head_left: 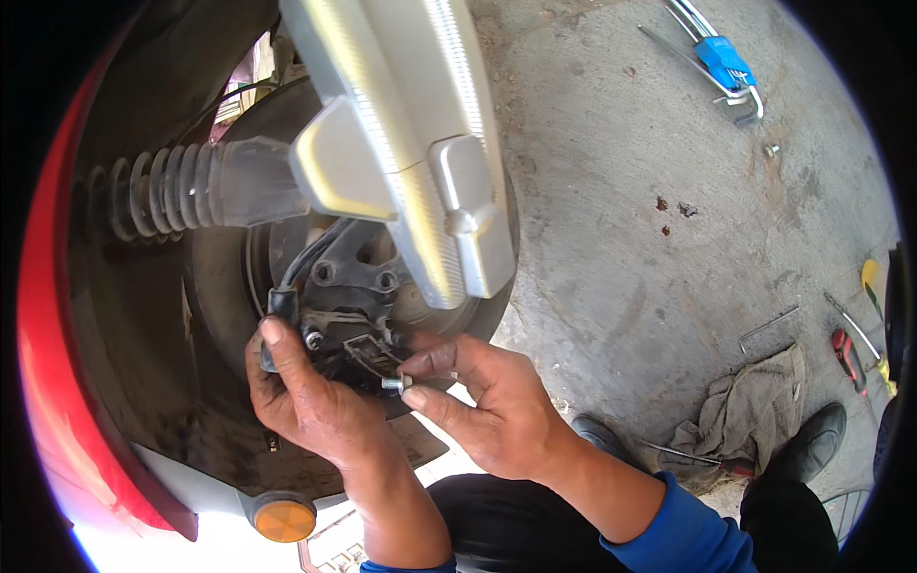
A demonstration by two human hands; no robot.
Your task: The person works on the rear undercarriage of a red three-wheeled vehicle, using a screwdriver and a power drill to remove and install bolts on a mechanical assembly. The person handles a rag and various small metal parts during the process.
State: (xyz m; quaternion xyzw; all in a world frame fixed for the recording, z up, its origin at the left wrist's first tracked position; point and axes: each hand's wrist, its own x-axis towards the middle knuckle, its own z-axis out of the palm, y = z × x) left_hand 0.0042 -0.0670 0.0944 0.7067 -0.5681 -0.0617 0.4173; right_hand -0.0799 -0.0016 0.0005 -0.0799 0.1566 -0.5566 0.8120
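A dark brake caliper (330, 329) with a black hose (310, 256) running into it lies beside the wheel hub. My left hand (310, 392) is closed around its near left side, the thumb pressing by the hose fitting (282, 304). My right hand (487, 406) pinches a short silver bolt (393, 384) between thumb and index finger, its threaded end pointing left toward the caliper. A bent wire clip (363, 346) shows on the caliper just above the bolt. Above both hands, a mounting bracket (353, 272) with two holes is visible. My left fingers behind the caliper are hidden.
A silver plastic cover (401, 143) hangs over the wheel, beside a ribbed black boot (162, 191). Red bodywork (57, 315) with an orange reflector (285, 519) borders the left. On the concrete lie a hex key set (723, 62), a rag (750, 406) and a red-handled screwdriver (847, 361).
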